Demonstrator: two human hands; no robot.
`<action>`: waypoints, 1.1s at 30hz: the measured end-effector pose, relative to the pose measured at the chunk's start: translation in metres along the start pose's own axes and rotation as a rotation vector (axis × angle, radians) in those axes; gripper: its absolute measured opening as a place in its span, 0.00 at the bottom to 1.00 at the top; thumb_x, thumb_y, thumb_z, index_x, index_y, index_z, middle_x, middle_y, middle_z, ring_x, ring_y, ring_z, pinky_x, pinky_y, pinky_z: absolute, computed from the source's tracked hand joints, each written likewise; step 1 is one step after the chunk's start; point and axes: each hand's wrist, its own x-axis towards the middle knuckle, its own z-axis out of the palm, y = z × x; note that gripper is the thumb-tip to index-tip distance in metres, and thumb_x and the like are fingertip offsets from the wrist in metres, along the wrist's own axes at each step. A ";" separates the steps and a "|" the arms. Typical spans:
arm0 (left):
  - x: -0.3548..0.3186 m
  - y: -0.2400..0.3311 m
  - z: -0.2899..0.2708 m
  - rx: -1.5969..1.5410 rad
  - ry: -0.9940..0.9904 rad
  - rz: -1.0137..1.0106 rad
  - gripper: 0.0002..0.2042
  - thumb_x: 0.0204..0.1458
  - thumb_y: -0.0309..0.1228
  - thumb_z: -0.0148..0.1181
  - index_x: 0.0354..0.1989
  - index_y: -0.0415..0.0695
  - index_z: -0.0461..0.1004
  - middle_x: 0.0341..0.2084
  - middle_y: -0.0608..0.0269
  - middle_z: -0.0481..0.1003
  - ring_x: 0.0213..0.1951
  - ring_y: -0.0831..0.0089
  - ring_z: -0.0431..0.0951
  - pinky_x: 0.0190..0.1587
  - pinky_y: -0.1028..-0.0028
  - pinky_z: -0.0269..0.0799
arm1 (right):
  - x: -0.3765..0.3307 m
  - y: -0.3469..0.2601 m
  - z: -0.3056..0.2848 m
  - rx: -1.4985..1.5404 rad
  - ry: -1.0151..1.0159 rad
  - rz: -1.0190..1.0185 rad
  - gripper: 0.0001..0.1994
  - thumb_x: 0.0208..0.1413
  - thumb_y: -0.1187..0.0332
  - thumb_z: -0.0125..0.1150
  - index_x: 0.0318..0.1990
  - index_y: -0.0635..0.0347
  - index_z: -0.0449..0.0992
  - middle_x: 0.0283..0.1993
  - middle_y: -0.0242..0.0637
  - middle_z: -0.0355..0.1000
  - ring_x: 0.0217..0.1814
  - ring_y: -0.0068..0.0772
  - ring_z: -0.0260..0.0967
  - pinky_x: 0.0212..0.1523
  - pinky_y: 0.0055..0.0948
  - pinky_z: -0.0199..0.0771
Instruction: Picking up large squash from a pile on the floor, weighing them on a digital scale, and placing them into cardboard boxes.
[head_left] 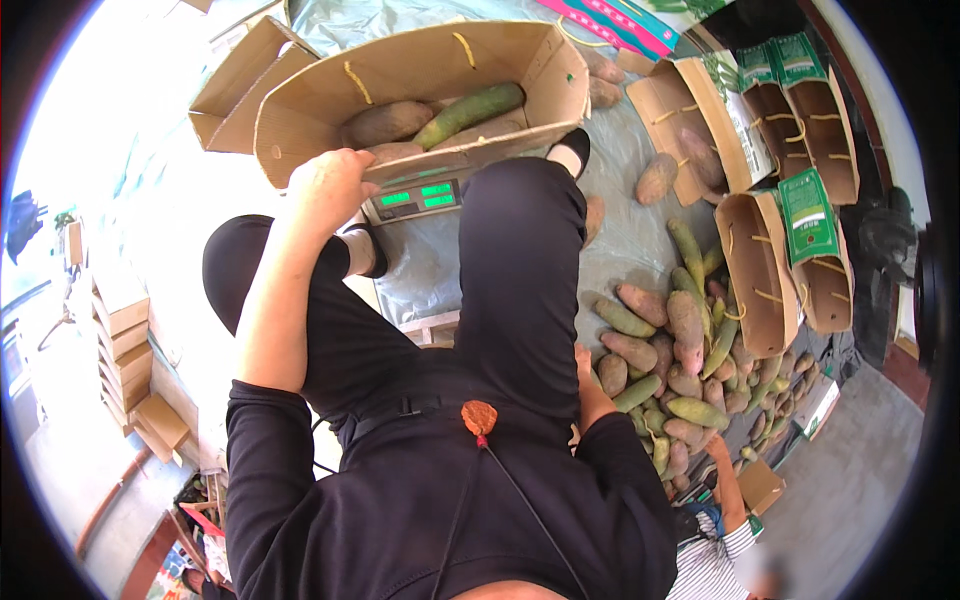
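Note:
My left hand [325,192] is closed over the near edge of an open cardboard box [310,112] with yellow cord handles. Inside lie several long vegetables: a green one [470,114], a reddish-brown one [388,122] and others partly covered by the near wall. Beneath the box is a scale, its display [415,199] lit green. My right hand [588,385] hangs beside my right thigh, at the left edge of a heap of green and reddish-brown long vegetables [688,330]. Its fingers are mostly hidden, so their grip does not show.
Open cartons with cord handles [757,270] stand on the right, some with green labels. Another carton [245,85] touches the box's left side. Stacked cartons [122,345] are at far left. Another person's arm [728,480] reaches to the heap at lower right. Plastic sheeting [625,135] covers the floor.

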 end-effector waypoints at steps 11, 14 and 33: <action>-0.003 -0.005 0.004 0.029 0.035 0.050 0.14 0.45 0.35 0.64 0.38 0.42 0.76 0.33 0.53 0.76 0.41 0.55 0.76 0.43 0.60 0.72 | -0.062 0.039 -0.079 0.559 0.541 0.174 0.31 0.33 0.81 0.67 0.50 0.54 0.64 0.51 0.44 0.66 0.54 0.54 0.62 0.53 0.41 0.66; -0.005 -0.004 0.001 0.007 0.035 0.056 0.13 0.45 0.35 0.64 0.37 0.42 0.76 0.33 0.54 0.76 0.40 0.55 0.77 0.43 0.60 0.72 | -0.065 0.057 -0.109 0.784 0.785 0.162 0.32 0.31 0.82 0.69 0.48 0.58 0.63 0.46 0.42 0.65 0.51 0.43 0.64 0.53 0.36 0.64; -0.001 -0.009 0.008 0.045 0.061 0.099 0.09 0.47 0.34 0.62 0.34 0.43 0.77 0.30 0.53 0.77 0.38 0.54 0.77 0.40 0.59 0.72 | -0.180 -0.065 -0.461 1.326 1.393 -1.026 0.25 0.47 0.85 0.61 0.54 0.61 0.63 0.51 0.38 0.65 0.54 0.31 0.64 0.57 0.30 0.63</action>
